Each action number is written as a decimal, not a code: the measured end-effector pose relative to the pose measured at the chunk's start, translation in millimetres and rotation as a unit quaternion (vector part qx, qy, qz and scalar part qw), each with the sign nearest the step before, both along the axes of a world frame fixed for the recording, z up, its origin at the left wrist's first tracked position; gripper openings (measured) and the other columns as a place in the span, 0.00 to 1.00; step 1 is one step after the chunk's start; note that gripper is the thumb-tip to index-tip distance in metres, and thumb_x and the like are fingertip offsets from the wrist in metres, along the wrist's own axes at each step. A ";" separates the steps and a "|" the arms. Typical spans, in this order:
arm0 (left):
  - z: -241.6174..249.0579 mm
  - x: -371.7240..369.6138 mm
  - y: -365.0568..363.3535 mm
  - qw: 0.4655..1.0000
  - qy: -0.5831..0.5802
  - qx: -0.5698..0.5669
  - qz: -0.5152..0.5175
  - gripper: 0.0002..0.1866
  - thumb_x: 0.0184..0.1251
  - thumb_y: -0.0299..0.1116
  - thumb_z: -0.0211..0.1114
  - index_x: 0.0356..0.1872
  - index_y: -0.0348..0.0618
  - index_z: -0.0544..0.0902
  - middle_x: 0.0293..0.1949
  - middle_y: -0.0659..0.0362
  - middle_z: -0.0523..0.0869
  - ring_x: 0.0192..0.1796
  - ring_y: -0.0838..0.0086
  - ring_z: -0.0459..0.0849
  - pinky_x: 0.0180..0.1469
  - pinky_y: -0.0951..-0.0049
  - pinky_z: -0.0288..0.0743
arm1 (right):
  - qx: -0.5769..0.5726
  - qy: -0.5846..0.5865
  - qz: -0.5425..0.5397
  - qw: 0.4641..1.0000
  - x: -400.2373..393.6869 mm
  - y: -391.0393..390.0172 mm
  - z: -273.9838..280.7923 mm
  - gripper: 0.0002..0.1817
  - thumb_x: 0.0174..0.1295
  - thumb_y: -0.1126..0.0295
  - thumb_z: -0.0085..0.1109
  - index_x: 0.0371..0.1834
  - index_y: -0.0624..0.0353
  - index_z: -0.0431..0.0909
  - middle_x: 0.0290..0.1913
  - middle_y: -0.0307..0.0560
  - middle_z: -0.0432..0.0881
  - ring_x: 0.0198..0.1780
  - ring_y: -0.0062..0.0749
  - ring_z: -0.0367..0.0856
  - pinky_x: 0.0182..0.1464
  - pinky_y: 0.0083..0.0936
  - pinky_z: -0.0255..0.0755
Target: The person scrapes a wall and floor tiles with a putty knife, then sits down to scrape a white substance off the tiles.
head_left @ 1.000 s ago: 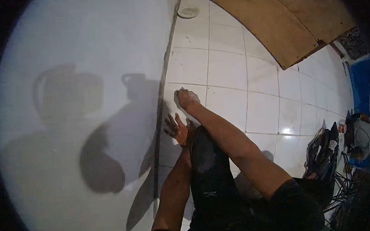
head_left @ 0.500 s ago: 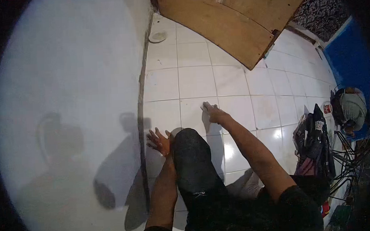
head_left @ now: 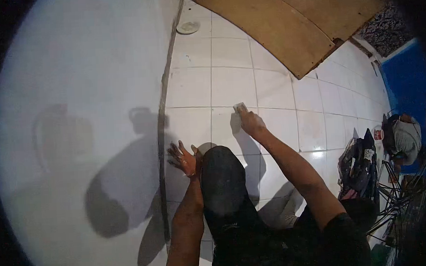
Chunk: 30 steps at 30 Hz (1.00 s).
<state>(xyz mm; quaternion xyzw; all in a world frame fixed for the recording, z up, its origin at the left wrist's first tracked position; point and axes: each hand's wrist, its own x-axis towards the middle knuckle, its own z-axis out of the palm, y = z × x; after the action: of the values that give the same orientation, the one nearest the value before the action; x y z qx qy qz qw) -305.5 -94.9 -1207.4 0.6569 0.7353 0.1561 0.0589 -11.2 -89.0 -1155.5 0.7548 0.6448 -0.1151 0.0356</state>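
My right hand (head_left: 252, 121) is closed around a small, flat, greyish-white piece (head_left: 240, 106) that sticks out past the fingertips; its exact kind is too small to make out. It appears over the white tiled floor (head_left: 232, 87), near a grout line, with a shadow just to its left. My left hand (head_left: 183, 159) has its fingers spread, beside my dark-clad knee (head_left: 223, 173) and close to the foot of the wall. Nothing shows in it.
A pale wall (head_left: 114, 56) runs along the left. A small white dish (head_left: 188, 27) lies on the floor near it. Brown wooden boards (head_left: 284, 30) reach over the far floor. Dark clothes (head_left: 359, 167) and thin black rods (head_left: 401, 198) lie at right.
My right hand has turned and the greyish piece now shows clearly at its fingertips. My left hand's fingers are more visibly fanned out. The view has shifted slightly.
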 end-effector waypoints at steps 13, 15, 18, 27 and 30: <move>-5.1 6.9 0.0 0.998 -0.018 -0.046 0.038 0.30 0.71 0.54 0.49 0.70 0.54 0.67 0.75 0.50 0.58 0.77 0.53 0.52 0.74 0.40 0.44 | 0.058 -0.027 0.050 0.997 28.4 191.0 -13.7 0.17 0.65 0.70 0.48 0.55 0.63 0.70 0.50 0.54 0.79 0.50 0.44 0.82 0.48 0.38 0.81; 32.5 8.5 2.2 0.997 0.057 -0.057 0.005 0.29 0.72 0.53 0.50 0.68 0.48 0.70 0.74 0.48 0.60 0.77 0.52 0.52 0.74 0.40 0.42 | 0.049 -0.038 0.075 0.995 41.0 221.6 -30.8 0.18 0.63 0.71 0.49 0.57 0.59 0.71 0.52 0.56 0.80 0.50 0.51 0.82 0.51 0.44 0.79; 3.9 1.8 -0.7 0.998 -0.065 -0.019 0.010 0.30 0.71 0.52 0.51 0.67 0.44 0.71 0.73 0.47 0.61 0.77 0.50 0.53 0.73 0.36 0.41 | 0.010 -0.033 0.053 0.998 28.9 248.4 -8.4 0.17 0.62 0.73 0.49 0.54 0.61 0.75 0.54 0.60 0.80 0.53 0.55 0.81 0.54 0.47 0.77; 0.2 1.4 -0.8 0.996 -0.094 -0.001 0.001 0.31 0.72 0.51 0.48 0.68 0.40 0.68 0.72 0.45 0.61 0.75 0.45 0.54 0.72 0.34 0.41 | 0.086 0.006 0.051 0.995 36.1 238.8 -45.6 0.28 0.58 0.69 0.53 0.64 0.63 0.65 0.47 0.63 0.81 0.39 0.56 0.84 0.42 0.47 0.81; -3.6 -0.7 0.2 0.982 -0.165 -0.087 0.031 0.31 0.72 0.51 0.48 0.69 0.42 0.67 0.72 0.46 0.61 0.75 0.46 0.55 0.72 0.34 0.44 | 0.050 -0.012 0.061 0.997 15.1 197.4 -40.5 0.21 0.67 0.67 0.44 0.62 0.57 0.66 0.50 0.64 0.80 0.45 0.55 0.85 0.47 0.47 0.81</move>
<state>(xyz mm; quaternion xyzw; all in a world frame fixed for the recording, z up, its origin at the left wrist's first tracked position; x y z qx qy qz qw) -306.1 -94.7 -1210.9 0.5912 0.7464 0.1996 0.2312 3.9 108.4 -1196.0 0.7162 0.6941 -0.0712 0.0121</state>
